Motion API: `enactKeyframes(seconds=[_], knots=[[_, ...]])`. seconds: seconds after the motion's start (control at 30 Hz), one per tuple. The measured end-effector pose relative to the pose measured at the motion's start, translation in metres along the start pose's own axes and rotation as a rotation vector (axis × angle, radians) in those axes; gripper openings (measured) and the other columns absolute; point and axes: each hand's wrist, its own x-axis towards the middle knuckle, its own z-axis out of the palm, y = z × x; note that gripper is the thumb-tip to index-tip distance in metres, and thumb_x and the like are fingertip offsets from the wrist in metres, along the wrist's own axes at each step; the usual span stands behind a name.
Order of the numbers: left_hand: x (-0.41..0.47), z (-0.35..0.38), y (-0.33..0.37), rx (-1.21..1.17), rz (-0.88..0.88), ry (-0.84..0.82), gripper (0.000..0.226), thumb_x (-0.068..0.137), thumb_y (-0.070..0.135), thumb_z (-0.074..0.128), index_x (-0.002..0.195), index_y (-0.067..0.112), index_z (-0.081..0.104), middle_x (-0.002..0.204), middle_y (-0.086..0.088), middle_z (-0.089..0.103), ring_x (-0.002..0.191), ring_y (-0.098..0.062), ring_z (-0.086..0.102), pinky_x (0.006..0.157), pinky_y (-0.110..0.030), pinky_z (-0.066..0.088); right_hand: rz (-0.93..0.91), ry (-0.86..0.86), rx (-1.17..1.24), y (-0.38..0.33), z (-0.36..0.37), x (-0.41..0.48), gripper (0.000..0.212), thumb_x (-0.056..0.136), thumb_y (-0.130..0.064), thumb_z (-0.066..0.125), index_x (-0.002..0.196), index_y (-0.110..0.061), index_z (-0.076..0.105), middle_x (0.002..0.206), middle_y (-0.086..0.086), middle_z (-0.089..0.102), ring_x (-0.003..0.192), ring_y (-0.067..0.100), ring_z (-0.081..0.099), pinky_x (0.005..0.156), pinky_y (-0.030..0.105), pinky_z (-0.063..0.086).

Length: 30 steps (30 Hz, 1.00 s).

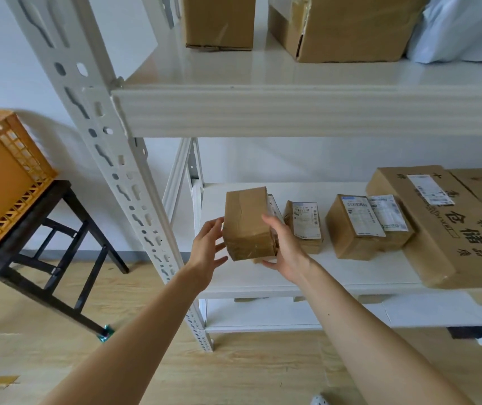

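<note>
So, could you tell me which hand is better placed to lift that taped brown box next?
Probably the right. The right hand cups the taped brown box from its right side and underneath; the left hand lies open beside its left face.

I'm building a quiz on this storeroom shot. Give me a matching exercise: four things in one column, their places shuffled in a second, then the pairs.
Things:
1. taped box
2. orange crate
3. pale blue bag
4. printed carton

Places:
A. upper shelf, far right
B. on the dark stool
C. middle shelf, right end
D. held by the right hand

Pairs: 1-D, 2-B, 3-A, 4-C
</note>
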Motion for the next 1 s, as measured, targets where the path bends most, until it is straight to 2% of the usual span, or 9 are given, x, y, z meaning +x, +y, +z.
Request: enactKeyframes(seconds=[0.07,0.17,0.27,0.43,0.53,0.67,0.8,0.9,1.0], knots=[[0.001,-0.002,0.0,0.013,0.032,-0.008,0.028,0.109,0.024,0.038,0.122,0.04,0.059,0.137,-0.009,0.057,0.124,-0.033,0.056,0.108,-0.056,0.043,0.063,-0.051,0.087,0.0,-0.006,-0.002,0.048,0.085,-0.056,0.06,0.119,-0.023,0.06,0.115,0.01,0.068,0.115,0.027,0.059,0.099,0.052,0.047],[-0.001,-0.002,0.002,0.072,0.087,-0.037,0.044,0.106,0.017,0.047,0.133,0.051,0.049,0.154,-0.006,0.042,0.139,-0.03,0.043,0.113,-0.057,0.037,0.115,-0.073,0.182,-0.002,-0.009,-0.005,0.051,0.086,-0.053,0.06,0.124,-0.02,0.06,0.116,0.012,0.07,0.112,0.029,0.062,0.089,0.046,0.053],[0.0,-0.007,0.007,0.105,0.108,-0.055,0.053,0.104,0.019,0.051,0.142,0.054,0.04,0.161,0.0,0.027,0.147,-0.025,0.03,0.113,-0.052,0.033,0.157,-0.059,0.202,-0.004,-0.014,-0.01,0.047,0.087,-0.053,0.057,0.118,-0.018,0.063,0.099,0.011,0.075,0.1,0.029,0.065,0.081,0.042,0.053],[0.01,-0.017,0.01,0.103,0.109,-0.103,0.049,0.1,0.018,0.057,0.14,0.045,0.048,0.135,-0.001,0.058,0.135,-0.026,0.046,0.117,-0.054,0.03,0.212,-0.119,0.258,-0.008,-0.024,-0.012,0.063,0.091,-0.071,0.041,0.12,-0.021,0.066,0.107,0.012,0.075,0.102,0.031,0.067,0.08,0.044,0.055],[0.013,-0.018,0.01,0.093,0.129,-0.095,0.051,0.1,0.02,0.059,0.142,0.047,0.046,0.121,-0.002,0.063,0.126,-0.025,0.053,0.114,-0.05,0.036,0.204,-0.138,0.286,-0.009,-0.024,-0.01,0.081,0.089,-0.08,0.028,0.121,-0.017,0.068,0.114,0.013,0.073,0.107,0.031,0.066,0.083,0.045,0.055],[0.01,-0.016,0.011,0.151,0.099,-0.144,0.049,0.098,0.041,0.055,0.141,0.057,0.04,0.136,-0.001,0.051,0.124,-0.03,0.056,0.095,-0.043,0.056,0.114,-0.112,0.343,-0.01,-0.022,-0.003,0.065,0.103,-0.056,0.026,0.124,-0.008,0.064,0.113,0.018,0.07,0.093,0.031,0.065,0.076,0.04,0.055],[0.009,-0.014,0.011,0.149,0.054,-0.108,0.052,0.091,0.054,0.053,0.142,0.047,0.044,0.126,-0.004,0.056,0.106,-0.028,0.066,0.072,-0.037,0.062,0.021,-0.073,0.303,-0.016,-0.02,-0.003,0.042,0.103,-0.029,0.026,0.107,-0.008,0.063,0.099,0.015,0.065,0.074,0.027,0.06,0.07,0.037,0.049],[0.011,-0.013,0.014,0.208,0.029,-0.061,0.037,0.097,0.053,0.05,0.13,0.036,0.051,0.12,-0.008,0.06,0.098,-0.027,0.069,0.074,-0.04,0.063,-0.031,-0.022,0.23,-0.017,-0.018,-0.002,0.027,0.098,-0.011,0.033,0.091,-0.011,0.06,0.084,0.01,0.062,0.065,0.022,0.053,0.061,0.03,0.04],[0.015,-0.012,0.015,0.257,-0.007,-0.045,0.047,0.093,0.058,0.052,0.121,0.02,0.056,0.117,-0.008,0.063,0.107,-0.025,0.065,0.093,-0.045,0.057,-0.089,0.039,0.107,-0.012,-0.017,0.004,0.02,0.099,-0.009,0.043,0.088,-0.015,0.059,0.08,0.006,0.055,0.059,0.014,0.047,0.057,0.025,0.033]])
